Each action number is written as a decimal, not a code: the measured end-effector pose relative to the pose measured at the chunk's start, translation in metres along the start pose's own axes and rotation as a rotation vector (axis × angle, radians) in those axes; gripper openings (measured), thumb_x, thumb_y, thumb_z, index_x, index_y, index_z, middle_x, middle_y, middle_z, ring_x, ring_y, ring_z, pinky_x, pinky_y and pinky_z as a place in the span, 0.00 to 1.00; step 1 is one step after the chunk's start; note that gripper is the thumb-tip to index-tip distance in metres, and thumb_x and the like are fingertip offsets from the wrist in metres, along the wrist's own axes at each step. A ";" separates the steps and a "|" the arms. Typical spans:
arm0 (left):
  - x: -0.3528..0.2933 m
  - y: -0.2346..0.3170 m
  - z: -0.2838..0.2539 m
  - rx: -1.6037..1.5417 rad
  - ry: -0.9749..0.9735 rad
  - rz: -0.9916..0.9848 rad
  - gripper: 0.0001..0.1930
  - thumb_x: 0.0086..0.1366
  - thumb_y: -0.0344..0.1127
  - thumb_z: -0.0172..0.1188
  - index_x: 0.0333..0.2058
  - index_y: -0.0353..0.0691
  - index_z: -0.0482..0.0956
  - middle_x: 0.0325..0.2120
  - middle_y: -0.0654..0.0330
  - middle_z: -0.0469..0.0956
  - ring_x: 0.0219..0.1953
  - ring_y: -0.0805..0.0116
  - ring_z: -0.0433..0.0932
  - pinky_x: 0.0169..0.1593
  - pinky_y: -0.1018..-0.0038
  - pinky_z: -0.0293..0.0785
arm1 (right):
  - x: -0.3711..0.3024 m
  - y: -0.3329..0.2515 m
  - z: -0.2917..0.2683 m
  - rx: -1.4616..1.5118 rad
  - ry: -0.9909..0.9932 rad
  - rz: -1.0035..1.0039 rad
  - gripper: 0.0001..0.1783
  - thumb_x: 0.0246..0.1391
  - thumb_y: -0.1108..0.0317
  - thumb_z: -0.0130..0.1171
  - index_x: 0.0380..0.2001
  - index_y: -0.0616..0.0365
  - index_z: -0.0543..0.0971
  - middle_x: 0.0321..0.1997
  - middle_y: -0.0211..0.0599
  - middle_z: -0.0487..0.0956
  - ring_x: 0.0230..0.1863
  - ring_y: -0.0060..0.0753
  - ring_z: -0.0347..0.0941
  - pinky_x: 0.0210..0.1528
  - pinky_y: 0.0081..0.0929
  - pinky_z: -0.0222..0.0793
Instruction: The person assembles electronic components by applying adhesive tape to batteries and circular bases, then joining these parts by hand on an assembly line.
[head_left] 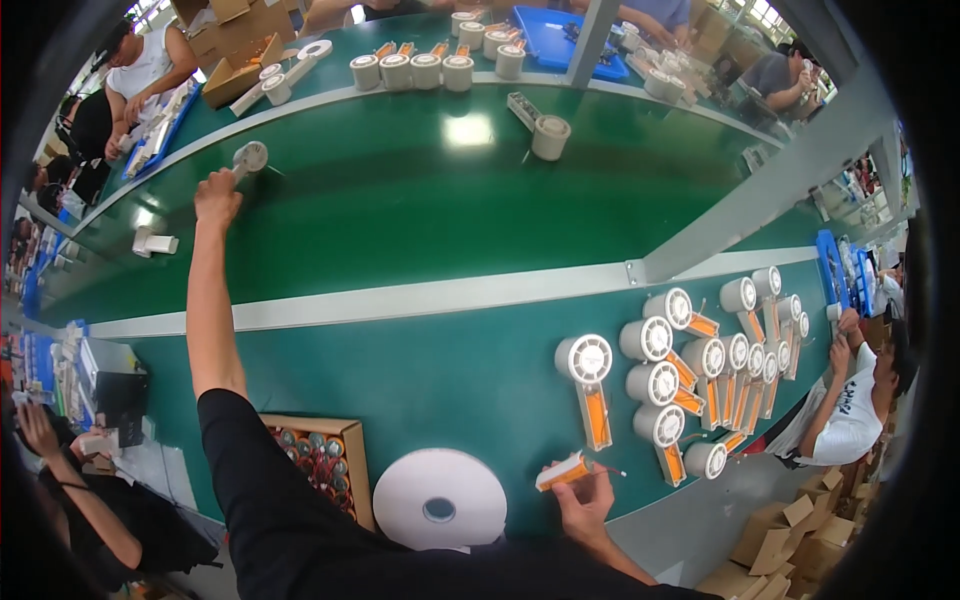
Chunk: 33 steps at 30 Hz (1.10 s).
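Observation:
My left hand (217, 200) reaches far over the green conveyor belt, its fingers closed round the handle of a white handheld fan (251, 157). Near the table's front edge, my right hand (585, 505) grips an orange battery (565, 471) with a white strip along its side and a thin red wire at its end. Beyond that hand lies a white fan (584, 358) with its handle uncovered, showing orange inside. Several similar fans (660, 425) cluster to the right. A large white tape roll (440, 470) lies flat between my arms.
A cardboard box (352, 440) of wired cylinders stands beside the tape roll. On the belt (400, 200) are another fan (550, 138) and a small white part (155, 242). A metal rail (430, 297) and slanted post (740, 210) border the belt. Other people work around.

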<state>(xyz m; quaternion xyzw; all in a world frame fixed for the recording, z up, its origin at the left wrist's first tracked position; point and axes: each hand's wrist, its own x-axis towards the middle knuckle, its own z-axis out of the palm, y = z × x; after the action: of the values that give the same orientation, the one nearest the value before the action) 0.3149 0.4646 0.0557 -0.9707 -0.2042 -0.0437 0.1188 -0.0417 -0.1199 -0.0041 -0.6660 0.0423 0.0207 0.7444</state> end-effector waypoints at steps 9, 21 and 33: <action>-0.136 0.108 -0.078 -1.616 -0.622 -0.039 0.18 0.66 0.30 0.54 0.50 0.24 0.68 0.41 0.50 0.75 0.40 0.56 0.80 0.45 0.61 0.80 | 0.013 -0.003 0.000 0.065 -0.109 -0.046 0.23 0.57 0.80 0.60 0.54 0.68 0.66 0.44 0.43 0.79 0.44 0.31 0.79 0.46 0.25 0.77; -0.503 0.290 -0.120 -2.452 -0.806 -0.400 0.18 0.73 0.35 0.47 0.57 0.31 0.66 0.47 0.48 0.76 0.40 0.63 0.77 0.47 0.67 0.75 | -0.026 -0.034 -0.047 0.351 -0.050 -0.136 0.24 0.59 0.75 0.59 0.56 0.68 0.64 0.46 0.40 0.75 0.46 0.27 0.74 0.50 0.24 0.72; -0.566 0.291 -0.147 -1.808 -0.930 -0.202 0.23 0.73 0.38 0.45 0.59 0.26 0.61 0.50 0.43 0.74 0.47 0.58 0.76 0.51 0.62 0.77 | -0.057 -0.017 -0.088 0.349 0.062 -0.167 0.21 0.60 0.74 0.59 0.53 0.66 0.65 0.45 0.38 0.75 0.46 0.23 0.73 0.52 0.22 0.70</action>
<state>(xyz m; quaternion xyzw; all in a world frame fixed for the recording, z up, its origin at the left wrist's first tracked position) -0.0891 -0.0488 0.0605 -0.5960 -0.2015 0.1901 -0.7537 -0.0997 -0.2079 0.0083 -0.5282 0.0128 -0.0696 0.8462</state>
